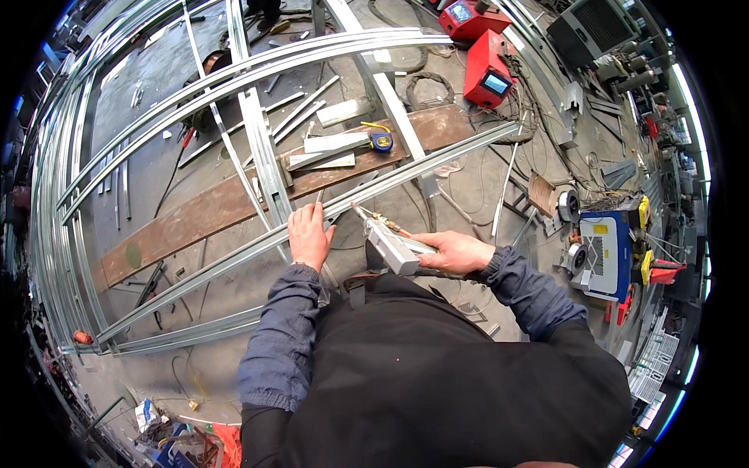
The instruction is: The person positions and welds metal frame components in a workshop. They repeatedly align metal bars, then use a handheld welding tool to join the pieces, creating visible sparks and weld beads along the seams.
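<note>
My left hand (310, 235) lies with fingers stretched flat against the near galvanized steel rail (421, 168) of a large metal frame. Wrapped round a welding gun (390, 243), my right hand (456, 253) is closed. The gun has a grey boxy body and a thin brass-coloured nozzle that points up and left, close to the rail. Its tip is near the rail, but whether it touches I cannot tell. A crossing steel upright (257, 132) meets the rail just beyond my left hand.
Beyond the rail, a brown plank (179, 214) bears metal offcuts (331, 143) and a blue tape measure (381, 141). Red machines with screens (488, 70) stand at the far right among cables. A blue-and-white unit (605, 253) with wire spools (576, 257) sits to the right.
</note>
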